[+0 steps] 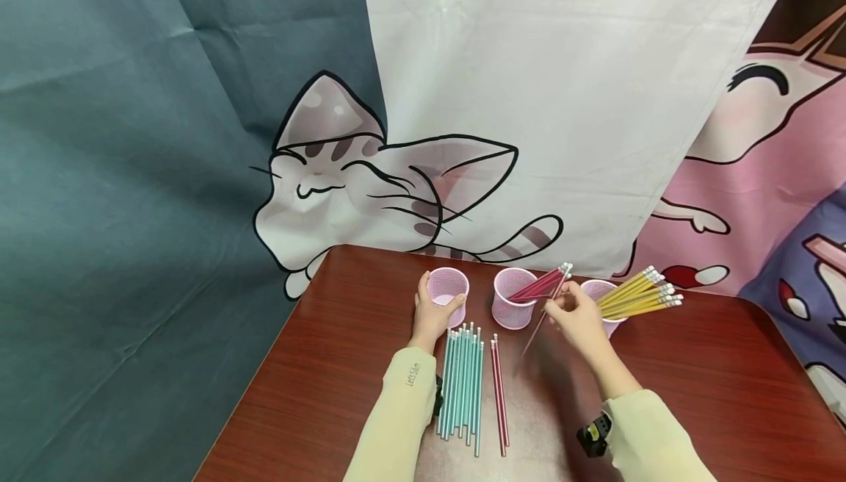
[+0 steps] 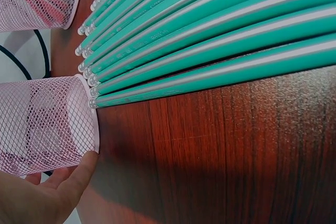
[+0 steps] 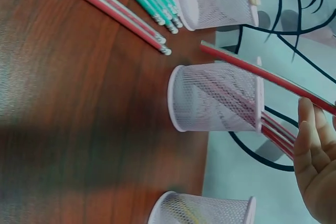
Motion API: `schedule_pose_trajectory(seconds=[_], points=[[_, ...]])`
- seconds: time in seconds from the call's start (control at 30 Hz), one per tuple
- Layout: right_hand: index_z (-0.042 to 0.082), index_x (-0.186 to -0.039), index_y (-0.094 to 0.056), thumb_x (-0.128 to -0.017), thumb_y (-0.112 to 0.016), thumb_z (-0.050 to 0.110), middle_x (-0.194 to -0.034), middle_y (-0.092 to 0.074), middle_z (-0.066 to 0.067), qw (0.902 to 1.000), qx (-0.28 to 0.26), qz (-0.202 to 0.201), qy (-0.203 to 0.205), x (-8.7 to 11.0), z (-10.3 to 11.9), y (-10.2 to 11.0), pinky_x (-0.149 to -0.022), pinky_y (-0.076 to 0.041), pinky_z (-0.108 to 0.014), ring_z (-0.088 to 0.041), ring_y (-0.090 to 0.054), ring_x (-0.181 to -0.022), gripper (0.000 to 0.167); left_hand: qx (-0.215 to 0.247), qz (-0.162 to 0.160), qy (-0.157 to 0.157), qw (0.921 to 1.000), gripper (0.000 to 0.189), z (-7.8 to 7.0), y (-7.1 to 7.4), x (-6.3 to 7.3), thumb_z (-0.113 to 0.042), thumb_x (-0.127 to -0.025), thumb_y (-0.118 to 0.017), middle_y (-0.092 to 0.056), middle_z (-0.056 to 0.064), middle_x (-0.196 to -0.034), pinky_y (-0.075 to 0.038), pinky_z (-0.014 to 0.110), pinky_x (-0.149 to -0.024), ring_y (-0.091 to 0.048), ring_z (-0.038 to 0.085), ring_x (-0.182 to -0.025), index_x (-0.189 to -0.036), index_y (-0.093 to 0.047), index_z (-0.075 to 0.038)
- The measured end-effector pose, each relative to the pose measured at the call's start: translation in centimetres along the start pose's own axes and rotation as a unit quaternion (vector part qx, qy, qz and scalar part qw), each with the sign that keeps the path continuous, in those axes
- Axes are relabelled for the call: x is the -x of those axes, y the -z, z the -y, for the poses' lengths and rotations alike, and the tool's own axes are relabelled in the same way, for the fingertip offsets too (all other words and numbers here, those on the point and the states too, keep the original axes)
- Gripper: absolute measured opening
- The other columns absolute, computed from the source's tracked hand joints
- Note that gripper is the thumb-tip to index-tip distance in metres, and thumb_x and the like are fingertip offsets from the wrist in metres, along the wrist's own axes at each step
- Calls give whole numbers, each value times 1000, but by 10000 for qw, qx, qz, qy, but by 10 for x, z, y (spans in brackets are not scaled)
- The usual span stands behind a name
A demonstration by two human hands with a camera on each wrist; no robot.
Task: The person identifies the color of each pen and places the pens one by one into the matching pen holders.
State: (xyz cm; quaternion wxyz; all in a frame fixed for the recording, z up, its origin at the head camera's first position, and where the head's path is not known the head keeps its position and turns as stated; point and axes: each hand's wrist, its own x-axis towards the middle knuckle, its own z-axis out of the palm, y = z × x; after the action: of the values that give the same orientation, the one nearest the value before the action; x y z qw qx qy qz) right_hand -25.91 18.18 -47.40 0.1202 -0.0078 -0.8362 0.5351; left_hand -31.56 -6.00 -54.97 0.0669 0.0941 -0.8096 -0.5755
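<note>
My left hand (image 1: 432, 319) grips the leftmost pink mesh pencil cup (image 1: 457, 314), its thumb along the side; no pencils show inside. In the right wrist view, a red pencil (image 3: 268, 75) is pinched between the fingers and thumb of my right hand (image 3: 320, 166). It slants across the upper side of the middle mesh cup (image 3: 215, 98), its lower end outside the cup. Several red pencils (image 1: 534, 286) lean in that middle cup, eraser ends up.
Teal pencils (image 1: 460, 386) lie side by side in front of the left cup, with two red pencils (image 1: 499, 394) to their right. Yellow pencils (image 1: 634, 297) fill the right mesh cup (image 1: 595, 289), partly behind my right hand. A printed cloth (image 1: 529, 100) hangs behind the table (image 1: 311, 379).
</note>
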Motion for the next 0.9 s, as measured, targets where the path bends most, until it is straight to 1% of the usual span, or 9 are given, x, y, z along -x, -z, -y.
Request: schedule_pose_trajectory(seconds=[0.13,0.23,0.33,0.43,0.5,0.57,0.7,0.77,0.9], points=[[-1,-85,-52,-85,-59,3,-62,-56,-3,9995,-154,-279,20,-3,7,4,-44,-47,-24,-10,-54,-48,8,3,20,23,10000,91,0,0,-1,-34,-70,-81,-35,16,-138,-36,47,-97,-43,35,-120,-143,-28,-25],[-3,-82,-55,-89,-60,9,-58,-54,3,9986,-219,-482,-42,-5,15,7,-44,-46,-20,-7,-53,-47,15,-7,16,22,10000,91,0,0,0,-34,-70,-81,-35,16,-138,-36,48,-96,-43,34,-120,-143,-28,-25],[-7,-80,-55,-90,-60,8,-57,-52,7,9975,-389,-593,-18,-3,29,11,-45,-45,-17,-4,-51,-47,18,-31,-8,-23,10000,91,1,0,0,-34,-69,-81,-36,17,-137,-37,48,-95,-43,34,-119,-142,-28,-24],[-10,-90,-54,-89,-58,1,-60,-57,5,9934,-878,-736,74,-2,41,13,-46,-46,-16,0,-54,-49,12,-29,-32,-59,10000,91,0,0,0,-34,-69,-81,-36,18,-136,-37,49,-95,-44,35,-118,-142,-28,-24],[-11,-97,-51,-88,-57,-3,-62,-60,3,9891,-1181,-860,173,-1,48,13,-47,-47,-16,1,-56,-50,13,-10,-46,-82,10000,91,0,0,1,-33,-69,-81,-36,19,-136,-37,50,-95,-44,36,-118,-142,-29,-23],[-12,-101,-49,-87,-57,-6,-65,-63,2,9838,-1470,-1007,220,-2,48,13,-49,-48,-16,0,-58,-51,18,19,-38,-56,10000,91,-1,0,1,-33,-69,-81,-36,18,-136,-37,49,-95,-43,36,-118,-142,-29,-24],[-16,-100,-46,-85,-57,-10,-66,-61,4,9775,-1715,-1175,343,-3,48,13,-51,-48,-15,-2,-59,-53,20,62,-38,-55,10000,90,-1,0,1,-32,-69,-81,-36,18,-136,-37,48,-96,-43,36,-119,-142,-29,-23],[-18,-100,-46,-85,-57,-11,-69,-60,1,9738,-1894,-1206,367,-3,47,13,-51,-49,-16,-4,-60,-55,21,56,-40,-57,10000,90,-2,0,2,-32,-70,-81,-36,18,-136,-37,48,-96,-44,36,-118,-142,-29,-22],[-20,-100,-47,-84,-57,-11,-74,-59,-5,9696,-2036,-1290,427,-5,46,14,-53,-50,-17,-6,-62,-56,21,40,-36,-66,10000,90,-2,0,1,-31,-70,-81,-36,19,-136,-37,49,-95,-44,36,-118,-142,-29,-21]])
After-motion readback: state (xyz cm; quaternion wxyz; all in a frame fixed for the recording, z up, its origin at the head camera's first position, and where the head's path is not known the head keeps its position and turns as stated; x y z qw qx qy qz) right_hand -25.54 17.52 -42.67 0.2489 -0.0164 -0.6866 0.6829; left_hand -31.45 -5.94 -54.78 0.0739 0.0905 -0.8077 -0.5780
